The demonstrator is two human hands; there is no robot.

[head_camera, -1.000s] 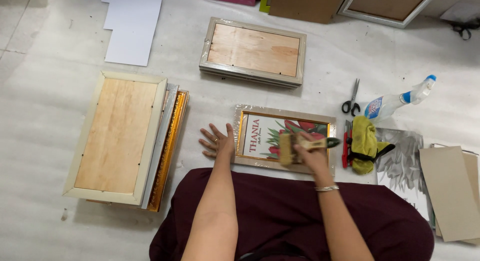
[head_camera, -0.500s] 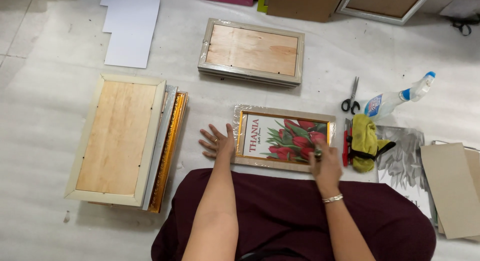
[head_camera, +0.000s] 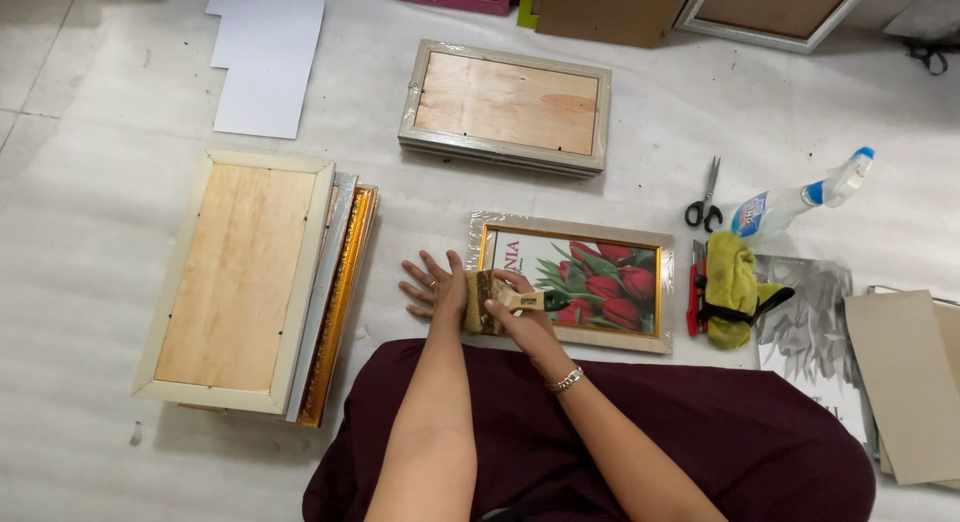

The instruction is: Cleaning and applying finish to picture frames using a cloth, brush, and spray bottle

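The right hand (head_camera: 522,317) clenches around the pale wooden handle of a flat paintbrush (head_camera: 505,301), whose tan bristles lie at the left end of a framed picture (head_camera: 572,282). The brush's dark green handle tip points right, across the glass. The picture lies face up on the floor just in front of the person's lap, a rectangle with a pale, grainy outer moulding, a thin gold inner border and a glossy print of red tulips with green leaves; clear wrap crinkles around its edges.

The left hand (head_camera: 432,285) lies flat on the white floor covering (head_camera: 90,182), fingers released and spread, its thumb side touching the frame's left edge. A ring shows on one finger, and a silvery bracelet circles the right wrist.

To the left, a stack of frames (head_camera: 250,287) rests face down, the top one showing a smooth plywood back inside a cream border, with a ribbed gold moulding peeking out beneath. Another wrapped stack of frames with a plywood back (head_camera: 506,104) lies beyond the picture. To the right lie a crumpled yellow cloth (head_camera: 728,287), black-handled scissors (head_camera: 703,200), a clear spray bottle (head_camera: 795,202) with a blue and white nozzle, and grey sheets of card (head_camera: 900,377).
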